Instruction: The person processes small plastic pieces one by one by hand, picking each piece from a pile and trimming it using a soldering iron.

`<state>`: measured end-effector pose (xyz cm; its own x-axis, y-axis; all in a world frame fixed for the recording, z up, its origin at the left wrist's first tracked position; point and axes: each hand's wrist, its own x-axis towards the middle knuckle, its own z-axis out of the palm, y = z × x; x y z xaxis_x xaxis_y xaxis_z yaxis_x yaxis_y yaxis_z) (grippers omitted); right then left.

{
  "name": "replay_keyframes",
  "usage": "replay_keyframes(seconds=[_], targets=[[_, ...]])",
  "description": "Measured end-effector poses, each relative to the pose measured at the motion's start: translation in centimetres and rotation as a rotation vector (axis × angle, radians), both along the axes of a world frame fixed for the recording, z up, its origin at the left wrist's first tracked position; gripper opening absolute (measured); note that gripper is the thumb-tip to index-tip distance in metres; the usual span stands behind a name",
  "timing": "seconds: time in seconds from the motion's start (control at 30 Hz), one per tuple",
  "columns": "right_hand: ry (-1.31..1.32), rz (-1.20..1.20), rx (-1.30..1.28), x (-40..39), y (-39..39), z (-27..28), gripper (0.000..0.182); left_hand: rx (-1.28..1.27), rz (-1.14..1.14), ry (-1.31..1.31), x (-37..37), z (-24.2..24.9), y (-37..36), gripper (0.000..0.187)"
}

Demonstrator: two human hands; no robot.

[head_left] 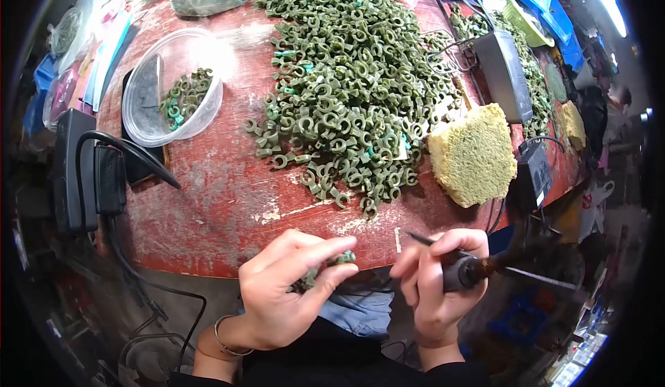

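Observation:
My left hand (291, 283) is at the near edge of the table, its fingers curled around several small green ring-shaped pieces (305, 280). One green piece (346, 256) shows between the thumb and fingertips. To its right, my right hand (443, 276) grips a dark pen-like tool (458, 274) with a thin pointed tip aimed left, toward the left hand. The tip and the left hand's pieces are apart. Beyond both hands lies a large pile of similar green open-ring pieces (346, 89), a few of them brighter turquoise. Its exact material I cannot make out.
A round clear plastic tub (204, 113) with some pieces sits at left, overlapping a dark phone (135, 169). A yellow sponge-like block (474, 155) is right of the pile. Black power boxes (502, 75) and cables lie at both sides. The red worn table (201, 214) ends near my hands.

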<state>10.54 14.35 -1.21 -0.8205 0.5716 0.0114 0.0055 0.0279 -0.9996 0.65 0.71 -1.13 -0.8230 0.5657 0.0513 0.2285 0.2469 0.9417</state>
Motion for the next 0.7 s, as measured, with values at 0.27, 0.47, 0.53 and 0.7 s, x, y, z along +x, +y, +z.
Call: replay_keyframes(seconds=[0.27,0.47,0.53,0.7], targets=[[-0.125,0.178,0.614,0.1,1.9,-2.0,0.039,0.058,0.110,0.251,-0.9,-2.6,-1.0,0.026],[-0.110,0.218,0.919,1.8,2.0,-3.3,0.046,0.062,0.147,0.251,-1.1,-2.8,-1.1,0.026],[-0.100,0.205,0.978,1.9,2.0,-3.7,0.047,0.059,0.146,0.260,-1.3,-2.8,-1.1,0.026],[-0.130,0.191,1.016,1.8,1.7,-3.6,0.047,0.056,0.146,0.232,-1.2,-2.8,-1.2,0.027]])
